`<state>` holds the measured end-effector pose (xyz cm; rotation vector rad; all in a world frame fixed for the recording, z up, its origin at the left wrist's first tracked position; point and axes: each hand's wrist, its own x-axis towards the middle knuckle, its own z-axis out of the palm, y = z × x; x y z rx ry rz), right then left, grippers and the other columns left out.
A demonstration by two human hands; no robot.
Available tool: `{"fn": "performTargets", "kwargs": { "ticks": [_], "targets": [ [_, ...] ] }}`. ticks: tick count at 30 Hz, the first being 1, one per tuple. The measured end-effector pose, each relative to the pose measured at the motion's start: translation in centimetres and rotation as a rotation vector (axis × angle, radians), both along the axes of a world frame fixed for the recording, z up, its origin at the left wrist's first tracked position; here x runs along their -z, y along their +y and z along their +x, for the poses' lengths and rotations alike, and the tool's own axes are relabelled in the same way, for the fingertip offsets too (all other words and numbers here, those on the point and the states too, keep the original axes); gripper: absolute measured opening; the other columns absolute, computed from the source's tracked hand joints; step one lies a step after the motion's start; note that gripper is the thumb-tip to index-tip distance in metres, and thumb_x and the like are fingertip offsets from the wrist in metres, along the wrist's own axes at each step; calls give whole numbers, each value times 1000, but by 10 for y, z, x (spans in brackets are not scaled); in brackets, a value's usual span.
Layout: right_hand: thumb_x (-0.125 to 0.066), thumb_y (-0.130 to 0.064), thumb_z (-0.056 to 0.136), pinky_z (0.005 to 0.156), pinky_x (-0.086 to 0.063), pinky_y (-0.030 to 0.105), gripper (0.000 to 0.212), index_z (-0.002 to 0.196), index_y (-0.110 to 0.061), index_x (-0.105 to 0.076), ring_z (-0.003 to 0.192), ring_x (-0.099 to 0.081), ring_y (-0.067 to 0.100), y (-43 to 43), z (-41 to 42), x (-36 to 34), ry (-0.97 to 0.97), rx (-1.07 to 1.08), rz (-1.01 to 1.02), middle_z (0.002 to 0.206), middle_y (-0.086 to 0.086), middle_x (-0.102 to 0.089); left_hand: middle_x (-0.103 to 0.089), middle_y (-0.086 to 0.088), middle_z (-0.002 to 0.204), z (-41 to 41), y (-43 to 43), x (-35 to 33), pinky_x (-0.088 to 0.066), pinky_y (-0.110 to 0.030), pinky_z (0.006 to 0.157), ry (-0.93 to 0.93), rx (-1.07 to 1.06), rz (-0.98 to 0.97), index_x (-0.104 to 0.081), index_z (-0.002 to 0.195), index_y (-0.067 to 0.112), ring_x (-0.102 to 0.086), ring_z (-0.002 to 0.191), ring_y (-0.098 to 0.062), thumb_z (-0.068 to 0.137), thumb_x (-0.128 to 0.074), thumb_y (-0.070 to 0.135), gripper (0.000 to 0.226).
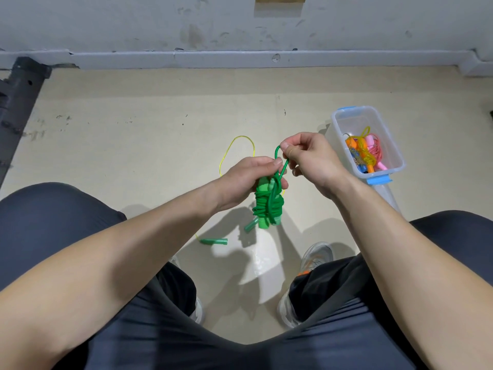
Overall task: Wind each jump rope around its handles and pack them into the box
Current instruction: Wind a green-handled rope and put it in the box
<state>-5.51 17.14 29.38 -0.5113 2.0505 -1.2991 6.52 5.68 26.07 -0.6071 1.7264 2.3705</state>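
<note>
Knees frame centre: left hand [250,180] grips green rope [268,206] bundle, right hand [306,156] pinches its last loop; winding nearly done, tuck next, then box [344,116] at right.

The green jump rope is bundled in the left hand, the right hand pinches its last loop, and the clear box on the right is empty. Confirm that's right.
Not quite: the clear box is not empty. The head view shows wound ropes already inside, with orange, pink and blue handles. The rest stands: the left hand holds the bundled green jump rope, and the right hand pinches its last loop.
</note>
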Motion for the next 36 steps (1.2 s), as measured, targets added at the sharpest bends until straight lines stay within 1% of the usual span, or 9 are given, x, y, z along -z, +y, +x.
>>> {"fn": "performTargets", "kwargs": {
  "ticks": [3,6,10,16,19,26,30,33,36],
  "targets": [
    [-62,-9,98,48,-42,23,13,85,-10,-65,47,-50,8,-2,0,-1,-9,3,-24,65,0,-58,-71,-4,82,1,4,2,-48,-31,74,12,12,-4,-68,93,11,-63,81,-20,87,-65,32,23],
    [-64,-7,96,49,-44,23,13,83,-10,-66,46,-49,7,-4,2,0,19,-9,-8,65,1,-58,-71,-2,77,2,12,5,-52,-30,80,-33,51,1,-68,95,10,-69,93,-24,83,-68,27,21],
    [-66,-8,93,52,-45,25,15,79,-14,-67,48,-51,10,-6,2,2,104,25,7,67,3,-59,-68,-4,75,6,24,11,-51,-32,75,-56,93,-87,-66,91,11,-64,77,-22,86,-67,24,14],
    [-70,-12,90,62,-54,36,21,74,-24,-64,59,-54,14,-10,3,2,238,100,-39,64,-7,-56,-66,-4,74,11,30,12,-52,-32,72,-49,120,-114,-64,89,11,-60,76,-24,98,-63,13,10],
    [-70,-11,90,57,-53,33,21,75,-23,-64,59,-54,15,-9,1,-1,243,102,-68,65,-6,-57,-66,-4,76,9,28,11,-52,-31,72,-40,123,-123,-64,89,12,-61,78,-24,99,-62,13,10],
    [-68,-9,93,53,-50,25,16,80,-17,-67,53,-56,7,-5,0,-1,151,63,-144,66,-2,-60,-63,-8,76,11,35,12,-51,-30,68,0,-1,37,-60,93,9,-62,72,-23,106,-48,19,20],
    [-53,-27,103,56,-50,26,15,103,-22,-67,65,-59,11,-3,-4,-6,-18,135,-224,92,1,-66,-62,-7,73,3,20,-1,-51,-34,71,3,-120,135,-62,91,7,-62,70,-25,107,-43,23,29],
    [-42,-33,107,60,-47,28,24,104,-20,-62,63,-56,15,-1,1,-3,-146,117,-95,91,3,-62,-61,-7,71,-4,9,-8,-55,-31,67,13,-229,167,-62,90,4,-60,69,-26,107,-44,21,30],
    [-41,-46,105,73,-47,34,35,102,-19,-62,69,-59,18,3,13,-1,-259,-45,86,84,0,-64,-60,-10,75,-14,0,-14,-57,-29,61,12,-346,199,-62,91,2,-61,66,-24,108,-44,23,32]
  ]
}}
